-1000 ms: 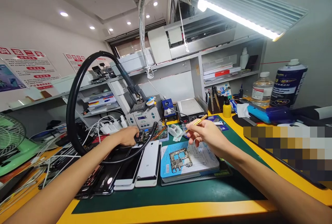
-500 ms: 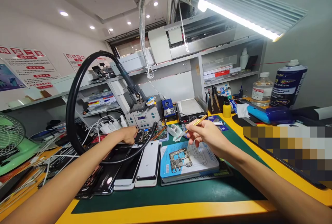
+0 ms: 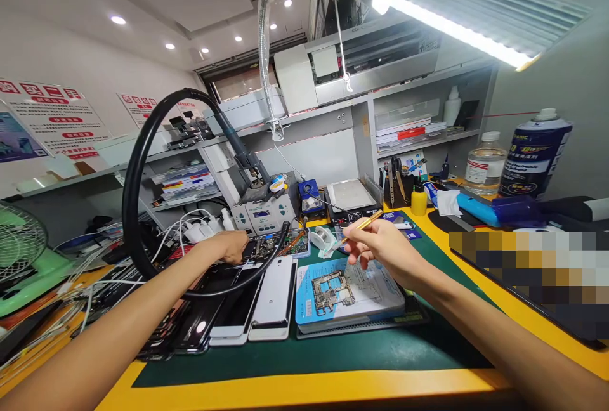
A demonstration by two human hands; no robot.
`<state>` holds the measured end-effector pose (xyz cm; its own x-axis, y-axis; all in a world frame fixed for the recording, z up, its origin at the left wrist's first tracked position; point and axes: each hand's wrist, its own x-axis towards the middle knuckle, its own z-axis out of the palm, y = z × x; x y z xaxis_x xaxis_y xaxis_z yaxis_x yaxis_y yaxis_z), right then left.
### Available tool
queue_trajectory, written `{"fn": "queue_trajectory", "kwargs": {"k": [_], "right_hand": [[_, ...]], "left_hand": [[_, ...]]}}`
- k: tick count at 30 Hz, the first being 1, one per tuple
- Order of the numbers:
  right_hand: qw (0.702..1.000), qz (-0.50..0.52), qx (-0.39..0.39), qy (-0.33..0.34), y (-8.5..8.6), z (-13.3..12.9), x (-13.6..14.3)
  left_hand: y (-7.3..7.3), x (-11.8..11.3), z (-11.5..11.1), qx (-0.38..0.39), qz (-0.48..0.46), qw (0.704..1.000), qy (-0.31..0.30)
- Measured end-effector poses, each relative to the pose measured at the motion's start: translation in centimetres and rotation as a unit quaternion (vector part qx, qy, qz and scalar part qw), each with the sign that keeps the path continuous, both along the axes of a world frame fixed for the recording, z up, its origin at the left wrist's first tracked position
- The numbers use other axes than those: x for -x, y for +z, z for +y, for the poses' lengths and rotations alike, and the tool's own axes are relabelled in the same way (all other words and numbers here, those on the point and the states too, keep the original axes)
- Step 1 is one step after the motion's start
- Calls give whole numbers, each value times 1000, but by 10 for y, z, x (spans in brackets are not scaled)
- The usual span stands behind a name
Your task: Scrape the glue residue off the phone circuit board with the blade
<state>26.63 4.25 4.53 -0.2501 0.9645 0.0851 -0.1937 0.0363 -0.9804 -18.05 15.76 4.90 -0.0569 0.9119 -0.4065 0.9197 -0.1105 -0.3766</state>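
Observation:
My right hand (image 3: 380, 247) pinches a slim gold-handled tool (image 3: 369, 221) with a pale, narrow tip pointing down and left. The tip hovers near a white spool-like roll (image 3: 323, 240). Below this hand, a bare phone circuit board (image 3: 332, 292) lies on a blue-and-white book or box (image 3: 304, 313). My left hand (image 3: 231, 247) reaches past the black hose, its fingers bent and closed low among the circuit boards (image 3: 266, 246) in front of the grey station; whatever they grip is hidden. Nearby sit a white phone (image 3: 271, 297) and several dark phones (image 3: 190, 322).
A thick black hose (image 3: 130, 202) arches over the left side from the grey station (image 3: 266, 217). At the right stand a yellow bottle (image 3: 419, 200), a clear bottle (image 3: 485, 163) and a spray can (image 3: 535, 157). A bright lamp (image 3: 457, 30) hangs overhead. The green mat (image 3: 333, 360) covers the yellow desk.
My left hand has drawn slightly left, its fingers more tucked in. The right hand keeps its grip on the gold-handled tool, almost unmoved. The whole view has shifted a little.

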Motion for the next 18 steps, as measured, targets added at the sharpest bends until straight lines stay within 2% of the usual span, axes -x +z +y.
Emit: {"fn": "queue_trajectory", "kwargs": {"k": [18], "right_hand": [[1000,-9,-3,6,0,1,1]], "left_hand": [[-4,-4,-1,23,14,1000,-2]]}}
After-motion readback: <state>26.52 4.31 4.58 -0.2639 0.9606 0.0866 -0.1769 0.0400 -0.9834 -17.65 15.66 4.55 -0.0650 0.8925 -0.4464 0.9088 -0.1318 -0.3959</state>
